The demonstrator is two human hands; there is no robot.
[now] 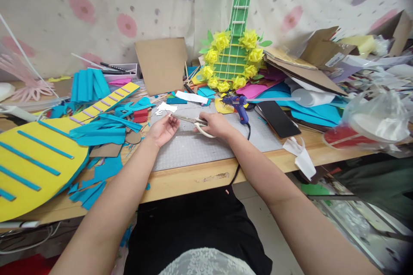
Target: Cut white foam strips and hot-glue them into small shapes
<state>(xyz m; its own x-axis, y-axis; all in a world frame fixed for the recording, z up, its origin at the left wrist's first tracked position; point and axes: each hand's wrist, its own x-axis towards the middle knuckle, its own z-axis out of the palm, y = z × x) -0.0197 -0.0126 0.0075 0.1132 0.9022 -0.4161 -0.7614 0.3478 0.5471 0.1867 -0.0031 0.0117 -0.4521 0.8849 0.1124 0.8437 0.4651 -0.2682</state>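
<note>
My right hand (211, 125) is closed round the pale handles of a pair of scissors (193, 120). The blades point left, toward my left hand (164, 129). My left fingers pinch a small white scrap (170, 114), apparently paper, at the blade tips. Whether the blades touch it I cannot tell. Both hands are over a grey cutting mat (193, 152). White paper pieces (167, 107) lie just beyond my left hand, and a white strip (191, 97) lies farther back.
A blue glue gun (239, 107) with its cord and a black phone (278, 118) lie to the right. A green paper guitar (234, 58) with yellow flowers stands behind. A yellow guitar shape (35, 154) and blue paper scraps (103, 131) cover the left. A plastic-wrapped tub (364, 126) sits far right.
</note>
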